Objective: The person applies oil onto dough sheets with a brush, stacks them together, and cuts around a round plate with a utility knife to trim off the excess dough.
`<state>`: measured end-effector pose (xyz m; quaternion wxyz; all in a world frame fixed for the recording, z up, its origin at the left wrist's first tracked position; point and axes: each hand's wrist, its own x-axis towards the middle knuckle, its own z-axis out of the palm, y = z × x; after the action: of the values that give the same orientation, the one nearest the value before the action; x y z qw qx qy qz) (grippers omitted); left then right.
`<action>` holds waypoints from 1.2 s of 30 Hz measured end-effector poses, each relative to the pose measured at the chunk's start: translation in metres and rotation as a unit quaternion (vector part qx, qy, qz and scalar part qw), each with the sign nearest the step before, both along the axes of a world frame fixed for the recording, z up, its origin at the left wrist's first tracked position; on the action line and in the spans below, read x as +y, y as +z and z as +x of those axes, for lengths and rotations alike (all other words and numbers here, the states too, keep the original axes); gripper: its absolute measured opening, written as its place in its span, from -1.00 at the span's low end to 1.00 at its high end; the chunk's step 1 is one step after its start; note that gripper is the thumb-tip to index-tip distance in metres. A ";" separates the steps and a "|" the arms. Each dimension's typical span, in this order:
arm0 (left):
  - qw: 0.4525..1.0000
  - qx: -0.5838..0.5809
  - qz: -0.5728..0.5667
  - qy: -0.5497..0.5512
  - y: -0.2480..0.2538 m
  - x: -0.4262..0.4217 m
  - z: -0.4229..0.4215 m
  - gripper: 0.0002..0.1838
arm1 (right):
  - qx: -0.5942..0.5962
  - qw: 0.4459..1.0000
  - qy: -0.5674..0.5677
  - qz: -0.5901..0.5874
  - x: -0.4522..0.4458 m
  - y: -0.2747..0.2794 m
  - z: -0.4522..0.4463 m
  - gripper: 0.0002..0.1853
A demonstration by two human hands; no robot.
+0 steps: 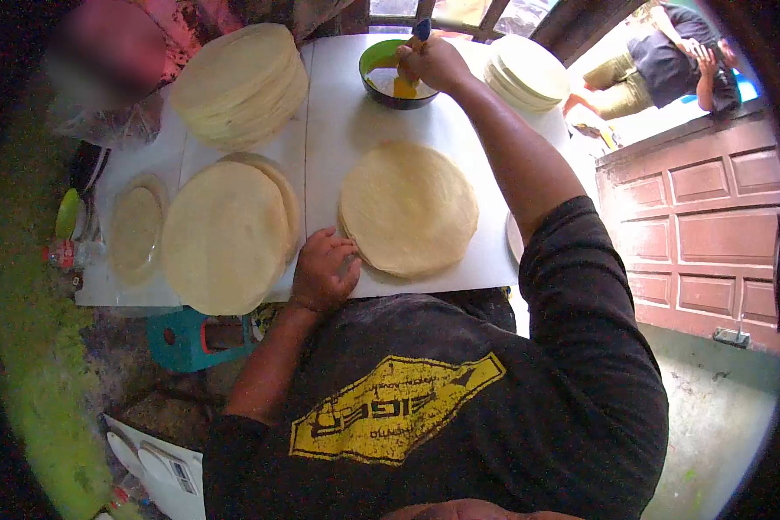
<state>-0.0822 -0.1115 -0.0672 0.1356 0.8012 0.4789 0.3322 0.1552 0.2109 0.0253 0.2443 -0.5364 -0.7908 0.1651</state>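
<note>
My right hand (pixel 432 65) is closed around a brush-like tool with a dark blue handle end (pixel 421 30) and a yellow lower end (pixel 405 87). Its lower end dips into a bowl (pixel 396 102), green inside and dark outside, that holds something white. In front of me lies a round, flat, pale dough sheet (pixel 409 208), with the edge of at least one more showing beneath. My left hand (pixel 325 270) rests at the sheet's lower left edge, fingers loosely bent and apart, holding nothing visible.
Left of the sheet lies another stack of rounds (pixel 225 238); a taller stack (pixel 238 87) stands behind it. A further stack (pixel 526 74) sits at the table's (pixel 329 121) back right. A clear plate (pixel 137 230) lies far left. Another person (pixel 659 65) is beyond the doorway.
</note>
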 end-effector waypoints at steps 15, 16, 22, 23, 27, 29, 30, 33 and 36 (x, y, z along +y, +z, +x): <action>1.000 0.002 0.024 0.013 0.011 -0.001 0.002 -0.79 | 0.087 0.983 -0.001 0.163 -0.118 0.057 0.030 -0.61; 1.000 0.003 0.022 0.015 0.012 -0.001 0.001 -0.79 | 0.064 0.995 0.007 0.078 -0.138 0.047 0.029 -0.64; 1.000 0.004 -0.003 -0.011 0.008 0.002 -0.001 -0.78 | -0.058 0.958 0.278 -0.051 -0.254 -0.008 0.002 -0.84; 1.000 -0.002 0.007 -0.002 0.008 0.001 0.000 -0.78 | -0.019 0.949 0.308 -0.072 -0.255 0.001 0.007 -0.89; 1.000 0.001 0.007 0.021 0.010 0.000 0.002 -0.77 | 0.076 0.983 0.126 -0.109 -0.195 -0.014 0.031 -0.82; 1.000 0.014 0.011 0.009 0.003 0.001 0.000 -0.77 | -0.052 0.996 0.075 -0.016 -0.178 -0.003 0.002 -0.87; 0.999 0.029 0.013 -0.002 -0.001 0.002 -0.002 -0.77 | -0.025 0.993 0.106 0.048 -0.176 -0.015 -0.012 -0.87; 0.993 0.106 0.009 0.041 -0.008 0.001 -0.003 -0.79 | -0.026 0.948 0.317 0.014 -0.218 -0.002 -0.041 -0.83; 0.998 0.016 0.041 0.034 0.007 -0.002 0.001 -0.80 | -0.008 0.984 0.165 0.064 -0.215 -0.016 0.017 -0.80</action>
<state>-0.0816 -0.1132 -0.0598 0.0832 0.7945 0.4939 0.3433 0.1719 -0.0040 0.0088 0.2416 -0.3828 -0.8794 0.1476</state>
